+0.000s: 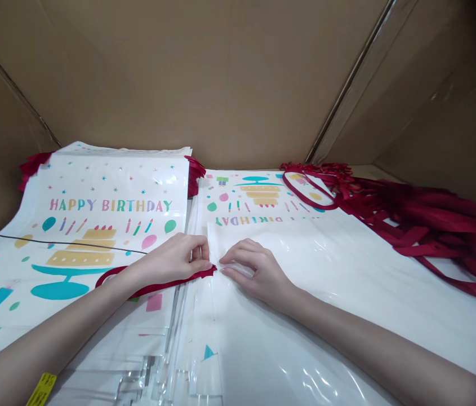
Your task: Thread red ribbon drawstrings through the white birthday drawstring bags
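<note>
My left hand (185, 258) is closed, thumb against curled fingers, on the end of a red ribbon (151, 288) that loops back under my wrist. Facing it, my right hand (258, 269) has its thumb and forefinger brought close together beside the ribbon's end; what lies between those fingertips is too small to make out. Beneath my right hand spreads a blank white plastic sheet (280, 349), its left edge running below the fingertips. To the left is a stack of printed "HAPPY BIRTHDAY" sheets (115, 186) with cake, candles and balloons, partly covered by my left forearm.
Many red ribbons (423, 220) lie bunched along the right side. More red ribbon (195, 172) sticks out beside the left stack. Behind, an upside-down print (261, 194) shows. A thin dark cord (64, 243) crosses the left stack. Brown cardboard walls (204, 79) enclose the back and sides.
</note>
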`<state>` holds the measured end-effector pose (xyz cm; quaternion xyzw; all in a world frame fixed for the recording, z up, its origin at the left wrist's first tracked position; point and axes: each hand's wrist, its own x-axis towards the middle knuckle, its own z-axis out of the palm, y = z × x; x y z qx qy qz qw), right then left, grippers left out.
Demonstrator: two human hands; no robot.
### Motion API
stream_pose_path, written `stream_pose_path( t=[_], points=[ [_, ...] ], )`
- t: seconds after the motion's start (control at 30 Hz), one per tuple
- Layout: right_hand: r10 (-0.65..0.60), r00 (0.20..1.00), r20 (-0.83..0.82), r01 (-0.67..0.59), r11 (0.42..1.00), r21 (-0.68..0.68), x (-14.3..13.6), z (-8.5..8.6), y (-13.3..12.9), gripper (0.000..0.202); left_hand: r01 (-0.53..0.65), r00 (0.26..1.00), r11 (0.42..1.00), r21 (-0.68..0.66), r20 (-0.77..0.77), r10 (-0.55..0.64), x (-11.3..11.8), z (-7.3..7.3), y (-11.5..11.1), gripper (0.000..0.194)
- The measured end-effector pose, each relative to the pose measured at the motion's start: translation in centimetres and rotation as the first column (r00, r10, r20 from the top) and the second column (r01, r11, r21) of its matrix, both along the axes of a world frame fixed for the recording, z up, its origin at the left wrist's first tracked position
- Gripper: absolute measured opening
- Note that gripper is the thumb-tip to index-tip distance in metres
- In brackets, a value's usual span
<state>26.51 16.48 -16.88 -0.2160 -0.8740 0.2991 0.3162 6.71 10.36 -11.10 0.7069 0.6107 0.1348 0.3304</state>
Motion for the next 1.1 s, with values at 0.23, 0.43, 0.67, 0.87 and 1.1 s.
stream_pose_path(
  t=[0.23,0.43,0.67,0.87,1.1],
  points=[
    [0.013,1.0,0.025,-0.014,0.997,0.073,0.1,0.1,-0.4,0.012,-0.034,0.989,0.987,0.156,-0.134,0.056,1.6,-1.4,-0.3,0.023],
    [0.111,0.983,0.143,-0.145,0.956,0.255,1.3,0.8,-1.1,0.024,0.096,0.956,0.968,0.231,-0.292,-0.025,1.5,-0.3,-0.1,0.023],
    [0.138,0.969,0.204,-0.192,0.943,0.273,2.0,0.8,-1.1,0.034,0.021,0.939,0.999,0.049,-0.343,-0.003,-6.8,3.4,-3.1,0.024],
    [0.169,0.96,0.224,-0.235,0.921,0.311,2.0,0.9,-1.1,0.033,-0.1,0.924,0.995,0.025,-0.369,0.102,-14.4,1.4,-6.5,0.016],
    [0.196,0.94,0.281,-0.284,0.905,0.318,2.1,1.1,-1.1,0.034,-0.097,0.929,0.992,0.077,-0.351,0.118,-11.7,0.7,-5.8,0.02]
  ],
)
